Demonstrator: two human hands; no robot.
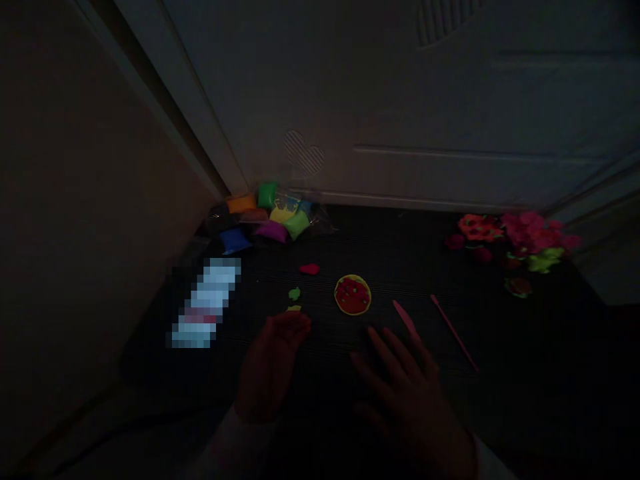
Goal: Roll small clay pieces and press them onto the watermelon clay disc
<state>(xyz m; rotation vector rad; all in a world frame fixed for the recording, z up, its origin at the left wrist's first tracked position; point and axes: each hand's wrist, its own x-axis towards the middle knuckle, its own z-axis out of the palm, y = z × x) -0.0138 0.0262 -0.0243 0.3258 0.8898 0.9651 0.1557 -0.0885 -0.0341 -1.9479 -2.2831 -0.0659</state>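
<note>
In the dim head view a small round clay pizza (353, 295), red-topped with a yellow rim and green bits, lies on the dark table. My right hand (405, 380) is just below it, palm down with spread fingers and nothing held. Its fingers partly cover a pink plastic knife (406, 319). My left hand (273, 367) rests on its side, loosely cupped, and I see nothing in it. Just beyond its fingertips is a yellow clay piece (294, 308), partly hidden. A green clay piece (295, 293) and a red clay lump (310, 269) lie farther back.
Bags of coloured clay (273, 231) are heaped at the back left. A blurred-out bright phone-like screen (207, 303) lies on the left. A thin pink stick (455, 333) is to the right, with bright clay flowers (535, 233) behind. A white panelled door (350, 100) closes off the back.
</note>
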